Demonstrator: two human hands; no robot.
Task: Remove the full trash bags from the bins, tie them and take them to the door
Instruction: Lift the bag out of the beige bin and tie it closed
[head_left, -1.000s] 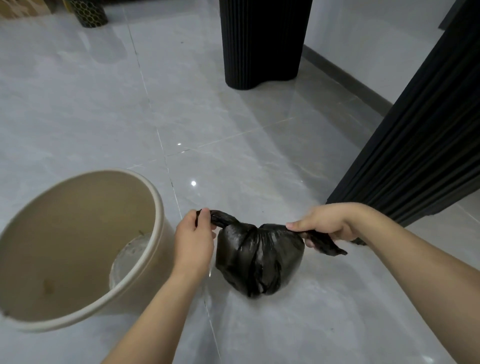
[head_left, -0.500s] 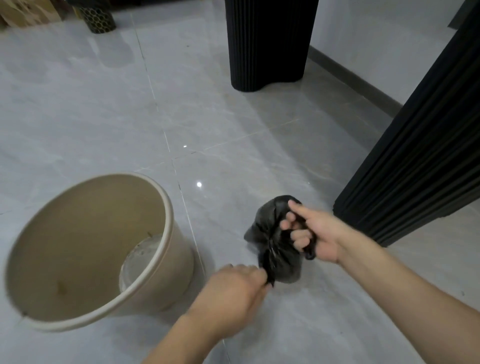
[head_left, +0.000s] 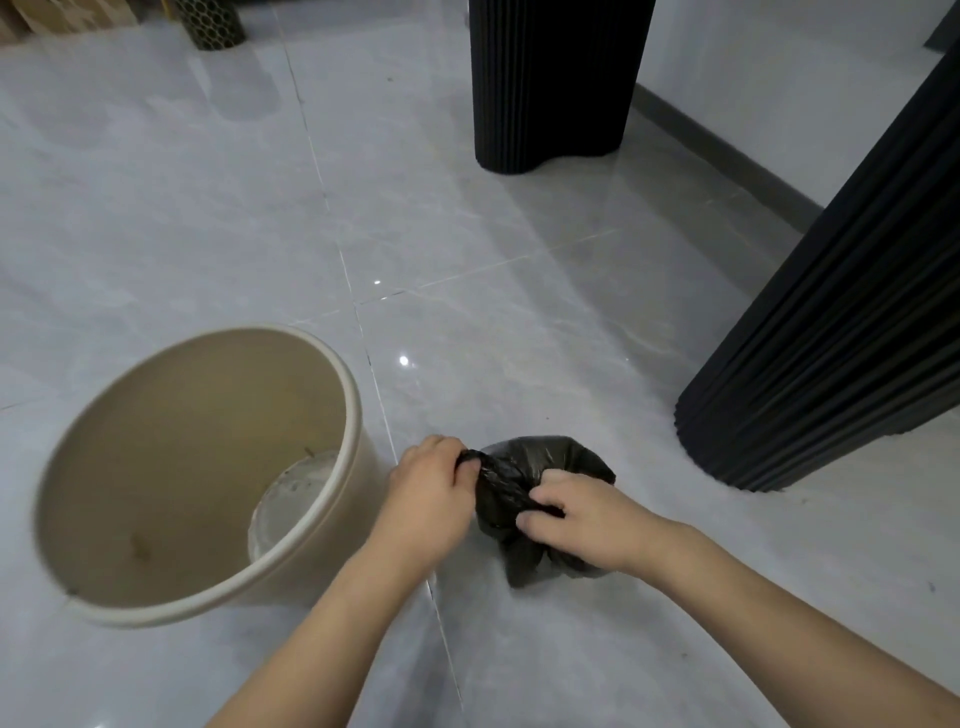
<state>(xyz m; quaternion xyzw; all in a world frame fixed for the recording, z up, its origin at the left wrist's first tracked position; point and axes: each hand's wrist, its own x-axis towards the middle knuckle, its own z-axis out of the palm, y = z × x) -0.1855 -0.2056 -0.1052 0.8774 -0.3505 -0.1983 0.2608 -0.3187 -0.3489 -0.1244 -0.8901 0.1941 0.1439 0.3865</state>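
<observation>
Currently bag (head_left: 545, 462) is out of the bin (head_left: 343, 395), knot mid-tie: left hand (head_left: 428, 493) pinches one end, right hand (head_left: 582, 514) grips the other; door run pending.

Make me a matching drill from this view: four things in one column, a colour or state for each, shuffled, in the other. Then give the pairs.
Things:
1. round plastic bin
2. crumpled plastic trash bag
3. left hand
4. ribbed fluted pillar

States:
A. pinching a twisted bag end
B. beige, no liner inside
C. black, standing by the wall
D. black, held between both hands

Pairs: 1-B, 2-D, 3-A, 4-C
</observation>
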